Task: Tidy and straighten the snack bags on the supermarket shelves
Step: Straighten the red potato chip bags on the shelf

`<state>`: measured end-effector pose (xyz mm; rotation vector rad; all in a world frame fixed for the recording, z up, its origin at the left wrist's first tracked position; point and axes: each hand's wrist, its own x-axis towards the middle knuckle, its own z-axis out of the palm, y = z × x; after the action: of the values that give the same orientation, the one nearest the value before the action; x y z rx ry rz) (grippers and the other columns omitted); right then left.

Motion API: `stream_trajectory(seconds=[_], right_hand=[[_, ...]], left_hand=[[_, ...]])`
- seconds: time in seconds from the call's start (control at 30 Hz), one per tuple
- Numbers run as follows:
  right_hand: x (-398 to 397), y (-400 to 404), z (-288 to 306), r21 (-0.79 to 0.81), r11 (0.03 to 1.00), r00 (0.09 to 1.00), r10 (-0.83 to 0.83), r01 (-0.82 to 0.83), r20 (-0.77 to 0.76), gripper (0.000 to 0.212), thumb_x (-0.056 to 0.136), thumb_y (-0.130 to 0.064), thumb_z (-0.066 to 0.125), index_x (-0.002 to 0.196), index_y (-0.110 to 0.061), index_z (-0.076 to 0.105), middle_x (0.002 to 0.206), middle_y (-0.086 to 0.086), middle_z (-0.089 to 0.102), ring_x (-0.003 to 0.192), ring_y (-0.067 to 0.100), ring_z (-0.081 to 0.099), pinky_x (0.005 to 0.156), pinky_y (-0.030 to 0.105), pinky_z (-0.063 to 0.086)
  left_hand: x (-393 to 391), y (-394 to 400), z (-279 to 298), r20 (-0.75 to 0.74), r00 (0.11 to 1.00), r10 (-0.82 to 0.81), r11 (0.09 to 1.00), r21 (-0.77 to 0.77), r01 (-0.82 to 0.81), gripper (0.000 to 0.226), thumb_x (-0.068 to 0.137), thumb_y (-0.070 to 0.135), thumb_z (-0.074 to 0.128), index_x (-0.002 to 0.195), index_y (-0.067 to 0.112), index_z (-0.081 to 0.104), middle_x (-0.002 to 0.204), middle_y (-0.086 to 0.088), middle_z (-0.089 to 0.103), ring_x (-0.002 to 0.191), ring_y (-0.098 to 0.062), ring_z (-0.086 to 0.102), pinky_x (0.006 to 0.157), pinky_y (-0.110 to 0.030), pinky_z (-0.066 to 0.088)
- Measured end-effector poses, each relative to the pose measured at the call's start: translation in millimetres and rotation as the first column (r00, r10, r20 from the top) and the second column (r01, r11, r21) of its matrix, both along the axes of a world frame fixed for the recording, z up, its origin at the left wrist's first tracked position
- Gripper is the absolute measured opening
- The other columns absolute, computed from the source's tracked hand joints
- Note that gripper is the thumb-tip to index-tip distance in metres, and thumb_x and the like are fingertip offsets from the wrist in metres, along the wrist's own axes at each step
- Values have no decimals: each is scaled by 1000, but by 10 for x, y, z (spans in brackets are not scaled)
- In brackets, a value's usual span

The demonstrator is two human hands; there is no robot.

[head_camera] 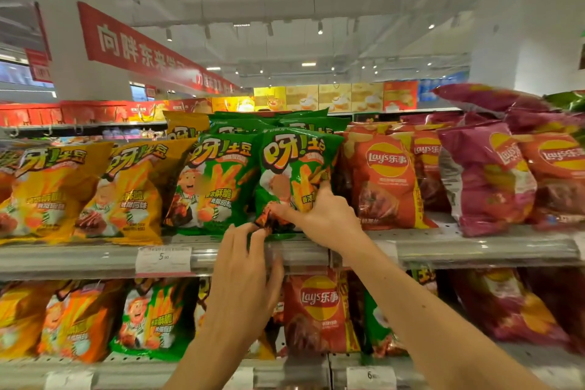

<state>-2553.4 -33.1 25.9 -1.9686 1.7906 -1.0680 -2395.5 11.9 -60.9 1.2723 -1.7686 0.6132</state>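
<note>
A green snack bag [296, 168] stands upright at the front of the top shelf [474, 247], between another green bag [218, 180] and a red Lay's bag [384, 180]. My right hand [319, 212] grips its lower part, thumb across the front near the bottom and index finger pointing up along its right side. My left hand [243, 275] is below it in front of the shelf edge, fingertips pinching the bag's crumpled bottom left corner.
Yellow bags [126, 190] fill the top shelf to the left, magenta Lay's bags [487, 177] to the right. The lower shelf [316, 370] holds orange, green and red bags. Price tags [163, 260] sit on the shelf rails. More shelving stands behind.
</note>
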Motion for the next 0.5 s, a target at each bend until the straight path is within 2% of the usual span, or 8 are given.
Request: stream_trajectory(seconds=[0.1, 0.17, 0.2, 0.3, 0.33, 0.4, 0.5], right_hand=[[-113, 112, -72, -195, 980, 995, 51, -34, 83, 96, 72, -83, 63, 141, -18, 47, 125, -1, 67, 117, 23, 64, 98, 46, 54], [-247, 183, -125, -366, 931, 988, 59, -2, 143, 86, 80, -71, 66, 144, -15, 53, 130, -1, 68, 120, 16, 63, 101, 40, 53], [-342, 218, -141, -439, 898, 979, 70, 23, 193, 76, 84, -64, 68, 141, -14, 58, 125, -3, 70, 115, 12, 65, 100, 36, 55], [-762, 310, -167, -542, 837, 940, 122, 75, 319, 42, 90, -49, 71, 116, -17, 74, 97, -15, 74, 89, -4, 69, 81, 17, 57], [-939, 338, -180, -553, 828, 932, 121, 96, 343, 33, 91, -47, 70, 108, -19, 75, 92, -18, 73, 85, -6, 68, 77, 15, 56], [-1334, 391, -204, -556, 820, 919, 104, 137, 381, 21, 93, -43, 69, 96, -24, 75, 83, -19, 73, 80, -4, 69, 73, 20, 57], [-1983, 464, -229, -539, 820, 902, 66, 194, 426, 18, 95, -39, 69, 87, -23, 73, 75, -10, 74, 72, 7, 72, 71, 38, 61]], left_hand=[[-130, 21, 11, -35, 999, 40, 999, 13, -40, 38, 87, 29, 67, 118, 9, 56, 122, -9, 49, 118, -31, 50, 101, -50, 48], [-264, 46, 59, -73, 996, 60, 998, 18, -59, 41, 85, 31, 69, 119, 11, 56, 126, -12, 49, 122, -32, 49, 103, -48, 47], [-348, 63, 95, -100, 994, 47, 999, 12, -46, 41, 85, 32, 69, 118, 12, 56, 126, -12, 49, 123, -32, 48, 102, -46, 46], [-694, 118, 227, -155, 986, -59, 998, -21, 56, 36, 85, 33, 67, 116, 18, 56, 123, -5, 50, 120, -26, 47, 99, -40, 46], [-841, 135, 267, -169, 979, -113, 994, -28, 109, 34, 87, 32, 66, 115, 18, 56, 121, -3, 50, 118, -24, 48, 99, -39, 46], [-1192, 160, 329, -193, 954, -231, 973, -31, 229, 31, 89, 31, 65, 115, 17, 55, 115, 1, 51, 112, -20, 50, 98, -34, 46], [-1787, 157, 390, -249, 904, -347, 932, 10, 361, 34, 92, 35, 60, 120, 17, 54, 113, 6, 52, 109, -11, 51, 97, -21, 43]])
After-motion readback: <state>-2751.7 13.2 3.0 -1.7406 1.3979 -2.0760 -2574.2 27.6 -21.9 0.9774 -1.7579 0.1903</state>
